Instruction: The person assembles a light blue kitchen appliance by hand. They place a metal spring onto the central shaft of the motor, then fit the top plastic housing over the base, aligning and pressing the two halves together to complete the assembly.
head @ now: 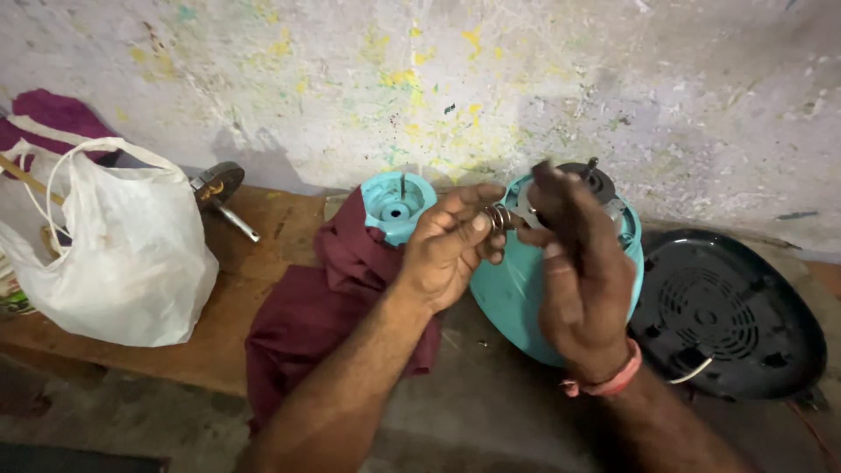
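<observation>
My left hand (pixel 451 250) pinches a small metal spring (pixel 499 216) between thumb and fingers, above a turquoise appliance housing (pixel 508 293) lying on its side. My right hand (pixel 578 267) meets it fingertip to fingertip at the same spring, palm turned away, a red thread band on the wrist. The housing's exposed motor top (pixel 600 182) shows behind my right fingers. A smaller turquoise round part (pixel 396 203) rests on a maroon cloth (pixel 328 311) just left of my left hand.
A black vented base plate (pixel 731 320) lies at the right against the paint-spattered wall. A white plastic bag (pixel 123 254) sits on the wooden bench at left, with a metal tool (pixel 223 197) behind it.
</observation>
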